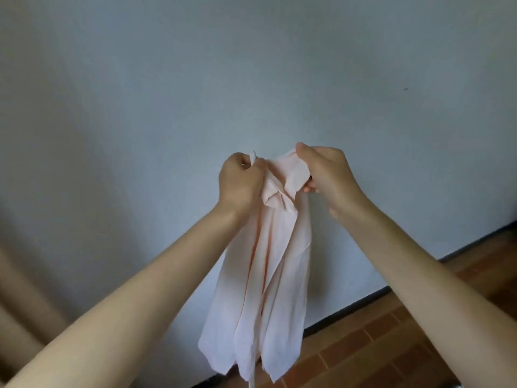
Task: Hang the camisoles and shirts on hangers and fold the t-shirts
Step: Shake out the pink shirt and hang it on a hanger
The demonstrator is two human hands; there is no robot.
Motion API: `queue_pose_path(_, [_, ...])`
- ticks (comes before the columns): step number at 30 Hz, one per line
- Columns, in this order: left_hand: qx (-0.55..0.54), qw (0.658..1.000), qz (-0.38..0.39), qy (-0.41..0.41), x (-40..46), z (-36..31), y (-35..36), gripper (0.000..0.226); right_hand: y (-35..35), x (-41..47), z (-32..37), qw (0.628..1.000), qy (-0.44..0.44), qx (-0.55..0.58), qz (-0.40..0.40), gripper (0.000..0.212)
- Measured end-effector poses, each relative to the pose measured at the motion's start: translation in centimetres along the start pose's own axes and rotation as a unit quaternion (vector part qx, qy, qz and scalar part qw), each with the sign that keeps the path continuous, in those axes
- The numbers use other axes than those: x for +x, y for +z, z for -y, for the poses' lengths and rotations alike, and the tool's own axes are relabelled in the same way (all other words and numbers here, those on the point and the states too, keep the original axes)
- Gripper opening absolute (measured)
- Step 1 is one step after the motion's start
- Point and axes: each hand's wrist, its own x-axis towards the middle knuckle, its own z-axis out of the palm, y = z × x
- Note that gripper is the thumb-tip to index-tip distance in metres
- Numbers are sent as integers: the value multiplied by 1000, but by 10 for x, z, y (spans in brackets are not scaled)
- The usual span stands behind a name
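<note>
The garment (268, 275) hangs in mid-air at the centre, in front of the wall (251, 79), which lies far behind it and fills most of the view. The left hand (242, 182) grips its top edge on the left; the right hand (326, 175) grips the top on the right, the two hands close together at the same height. The cloth hangs down between the forearms. The floor (391, 340) lies low on the right, meeting the wall along a skirting (349, 309). At the far left edge stands what may be a curtain (16, 303), too blurred to tell.
</note>
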Motion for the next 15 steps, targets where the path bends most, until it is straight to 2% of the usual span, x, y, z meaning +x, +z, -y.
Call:
queue_pose_path(3, [-20, 998, 55, -4, 23, 9, 30, 32, -12, 19, -14, 998, 21, -16, -50, 29])
queue_pose_path(6, [-46, 994, 97, -11, 44, 17, 58, 26, -31, 35, -26, 993, 51, -38, -96, 23])
queue_pose_path(12, [-87, 982, 167, -28, 77, 35, 133, 23, -80, 71, -55, 983, 70, -57, -162, 25])
queue_pose_path(15, [-87, 974, 206, -31, 92, 47, 180, 33, -111, 95, -76, 976, 77, -52, -196, 24])
